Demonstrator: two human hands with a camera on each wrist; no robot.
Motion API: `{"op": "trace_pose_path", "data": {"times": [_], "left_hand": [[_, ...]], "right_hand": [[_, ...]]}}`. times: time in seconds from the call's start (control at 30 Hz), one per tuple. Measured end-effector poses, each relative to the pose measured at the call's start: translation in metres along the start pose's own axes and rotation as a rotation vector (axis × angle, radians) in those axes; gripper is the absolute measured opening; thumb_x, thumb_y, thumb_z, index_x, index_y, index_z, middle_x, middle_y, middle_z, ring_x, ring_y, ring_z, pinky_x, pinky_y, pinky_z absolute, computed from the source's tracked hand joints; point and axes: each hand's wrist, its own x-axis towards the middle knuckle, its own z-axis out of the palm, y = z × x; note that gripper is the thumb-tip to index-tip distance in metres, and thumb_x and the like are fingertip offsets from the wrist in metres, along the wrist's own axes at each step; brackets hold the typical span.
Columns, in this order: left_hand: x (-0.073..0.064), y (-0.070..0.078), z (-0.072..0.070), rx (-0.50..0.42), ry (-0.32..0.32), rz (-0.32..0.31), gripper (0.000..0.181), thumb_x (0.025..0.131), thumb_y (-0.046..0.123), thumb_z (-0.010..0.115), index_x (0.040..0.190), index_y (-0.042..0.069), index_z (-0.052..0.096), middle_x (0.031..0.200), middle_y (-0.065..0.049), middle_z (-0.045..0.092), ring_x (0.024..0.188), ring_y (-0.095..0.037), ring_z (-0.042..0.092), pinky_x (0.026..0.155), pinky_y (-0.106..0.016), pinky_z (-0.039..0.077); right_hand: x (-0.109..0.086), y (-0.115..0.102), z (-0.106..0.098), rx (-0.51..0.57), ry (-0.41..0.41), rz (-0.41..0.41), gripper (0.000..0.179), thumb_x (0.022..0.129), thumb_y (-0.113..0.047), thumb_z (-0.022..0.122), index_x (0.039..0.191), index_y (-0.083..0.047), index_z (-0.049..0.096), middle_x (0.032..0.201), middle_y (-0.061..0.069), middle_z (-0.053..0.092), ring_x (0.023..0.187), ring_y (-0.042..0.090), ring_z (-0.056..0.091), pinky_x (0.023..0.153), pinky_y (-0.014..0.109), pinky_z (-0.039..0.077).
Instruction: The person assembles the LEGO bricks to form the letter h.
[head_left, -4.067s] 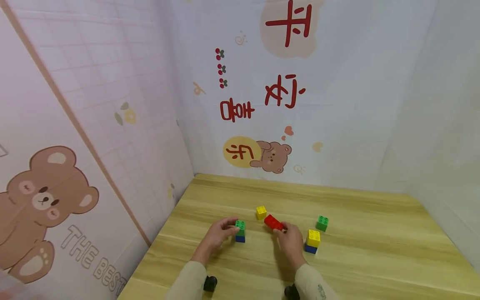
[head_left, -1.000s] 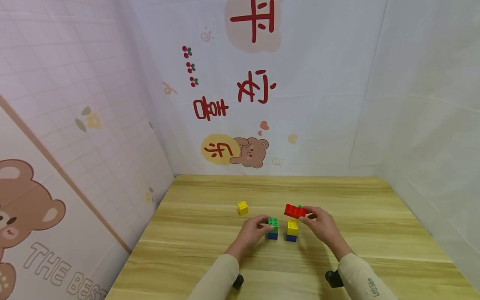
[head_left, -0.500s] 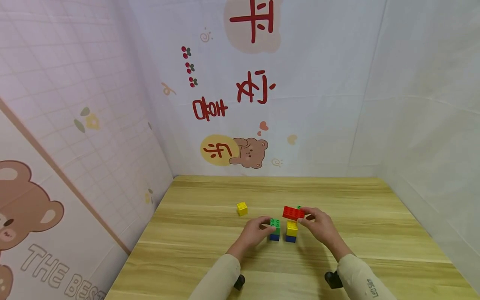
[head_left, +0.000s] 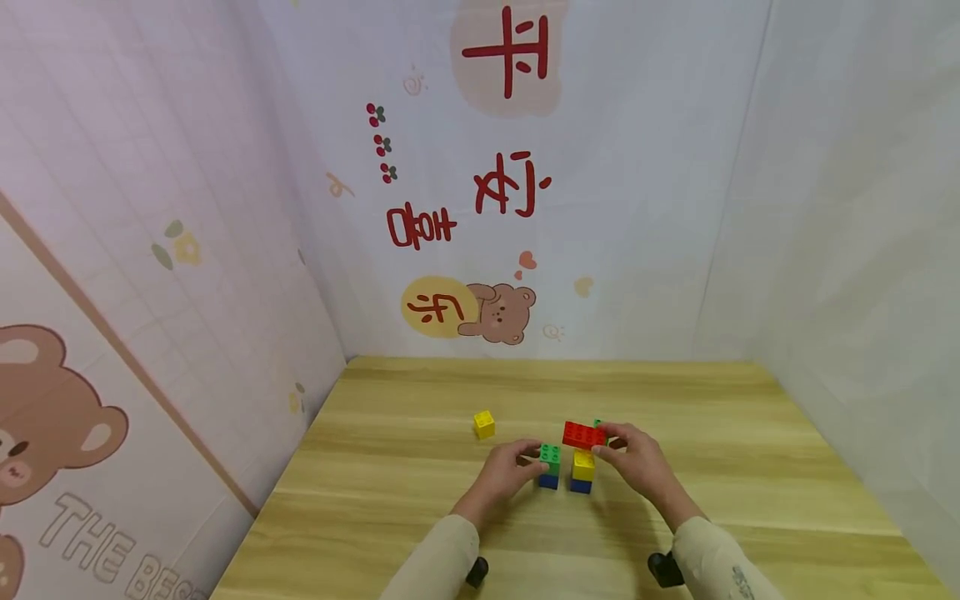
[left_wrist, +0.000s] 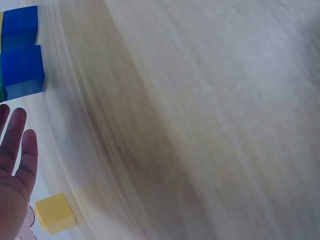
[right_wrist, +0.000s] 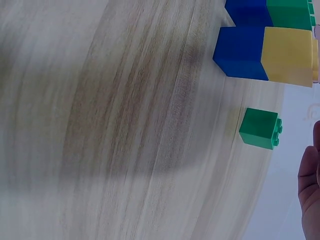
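My left hand (head_left: 506, 473) pinches a green toy brick (head_left: 551, 457) between thumb and fingers; it sits on a blue brick (head_left: 549, 482) on the table. Just right of that stack, slightly apart, stands a yellow brick (head_left: 582, 467) on another blue brick (head_left: 581, 486). Above and behind the yellow one, a long red brick (head_left: 581, 434) is held at its right end by my right hand (head_left: 639, 461). Whether red touches yellow I cannot tell. In the left wrist view, several fingers (left_wrist: 29, 155) of the left hand are extended.
A loose yellow brick (head_left: 484, 424) lies farther back on the left of the wooden table (head_left: 390, 475). Another green brick (right_wrist: 259, 128), mostly hidden in the head view, stands behind the right hand. Printed cloth walls (head_left: 637, 208) border the table.
The head view has shifted. My left hand has slid the green-and-blue stack right, close to the yellow-and-blue one. My right hand has carried the red brick right, then slightly lower and left.
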Motion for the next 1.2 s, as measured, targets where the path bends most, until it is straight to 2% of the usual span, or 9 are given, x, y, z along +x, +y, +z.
{"op": "trace_pose_path", "data": {"times": [0.17,0.37,0.5,0.67,0.87,1.03,1.2], "left_hand": [[-0.006,-0.005,-0.003,-0.013,0.006,-0.032,0.050,0.092,0.030,0.073,0.137,0.012,0.059,0.124,-0.003,0.064,0.106,-0.021,0.061,0.089,-0.041,0.054],[-0.009,-0.008,-0.010,-0.013,0.003,-0.019,0.052,0.091,0.027,0.075,0.137,0.011,0.059,0.125,-0.006,0.064,0.107,-0.023,0.062,0.089,-0.043,0.054],[-0.009,-0.009,-0.007,-0.037,-0.011,-0.032,0.051,0.091,0.027,0.074,0.137,0.011,0.059,0.125,-0.005,0.064,0.106,-0.021,0.061,0.089,-0.042,0.054],[-0.008,-0.010,-0.001,-0.058,0.013,-0.029,0.039,0.092,0.028,0.073,0.128,0.015,0.066,0.119,0.003,0.065,0.103,-0.019,0.061,0.086,-0.038,0.054],[-0.006,-0.009,0.002,-0.041,0.022,-0.015,0.041,0.091,0.027,0.074,0.129,0.011,0.065,0.119,-0.001,0.066,0.105,-0.023,0.062,0.085,-0.039,0.055],[-0.004,-0.006,-0.005,-0.032,0.021,-0.022,0.050,0.090,0.025,0.076,0.134,0.009,0.061,0.123,-0.004,0.065,0.107,-0.023,0.062,0.087,-0.041,0.054],[0.000,0.000,-0.016,-0.037,0.025,0.002,0.046,0.091,0.024,0.074,0.134,0.012,0.061,0.125,-0.005,0.064,0.109,-0.024,0.061,0.088,-0.039,0.054]], "right_hand": [[-0.003,0.000,0.009,0.006,-0.006,-0.001,0.042,0.092,-0.015,0.071,0.131,0.000,0.062,0.120,0.013,0.062,0.100,0.028,0.060,0.075,0.038,0.054],[-0.003,-0.005,0.017,0.028,-0.010,-0.010,0.042,0.091,-0.012,0.072,0.130,-0.001,0.063,0.116,0.010,0.063,0.096,0.025,0.060,0.071,0.033,0.051],[-0.004,-0.005,0.019,0.023,-0.009,-0.014,0.042,0.091,-0.014,0.073,0.130,-0.002,0.063,0.114,0.008,0.064,0.095,0.023,0.059,0.070,0.032,0.050],[-0.005,-0.003,0.019,0.012,-0.003,-0.015,0.041,0.090,-0.015,0.074,0.129,-0.003,0.065,0.114,0.008,0.064,0.098,0.025,0.060,0.072,0.034,0.053],[-0.005,-0.002,0.021,0.006,-0.003,-0.003,0.042,0.091,-0.018,0.074,0.129,-0.003,0.064,0.115,0.008,0.064,0.098,0.024,0.060,0.072,0.035,0.053],[-0.003,-0.004,0.020,0.008,-0.009,-0.019,0.040,0.091,-0.017,0.073,0.128,-0.002,0.065,0.116,0.009,0.064,0.095,0.023,0.060,0.070,0.032,0.052],[0.001,-0.007,0.018,-0.002,-0.006,-0.037,0.039,0.091,-0.016,0.073,0.126,-0.003,0.066,0.120,0.010,0.064,0.098,0.025,0.059,0.071,0.034,0.052]]}}
